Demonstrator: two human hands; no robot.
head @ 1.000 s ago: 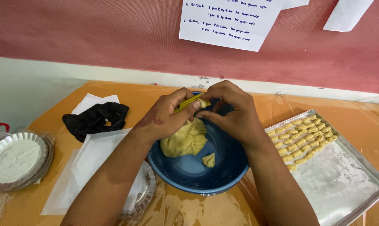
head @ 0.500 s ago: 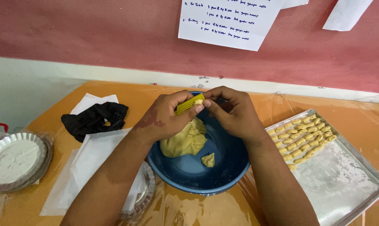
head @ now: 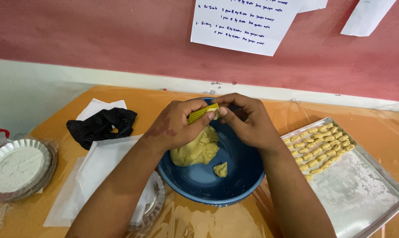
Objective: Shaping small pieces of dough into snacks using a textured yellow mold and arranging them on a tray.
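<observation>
Both hands meet above the far rim of a round, deep blue plastic bowl (head: 208, 187) that stands near the middle of the orange, plastic-covered counter (head: 375, 125). The left hand (head: 175, 128) has its grip closed on a small yellow ridged plastic tool (head: 203, 113), thumb beneath and fingers curled over it, so the tool tilts up toward the right. The right hand (head: 248, 121) has its grip pinched against the tool's upper end; whether a bit of dough lies under its fingertips cannot be told.

Inside the bowl, a large pale yellow lump of dough (head: 197, 150) rests against the left wall, directly below the left hand, and a small torn-off piece of dough (head: 221, 169) lies apart from it on the bowl's floor.

To the right, a rectangular silver metal tray (head: 358, 189) sits angled, its near left edge close to the bowl's rim and the right forearm. Rows of small ridged dough pieces (head: 318, 143) fill its far end; the rest is bare and dusted with flour.

To the left, white paper sheets (head: 98, 165) run under the left forearm, a crumpled black cloth (head: 101, 125) lies on their far end, and a stack of fluted foil plates (head: 18, 167) sits near the counter's left edge. A clear fluted plate (head: 153, 207) touches the bowl's near left side.

The counter between bowl and red wall (head: 98, 35) is narrow.
</observation>
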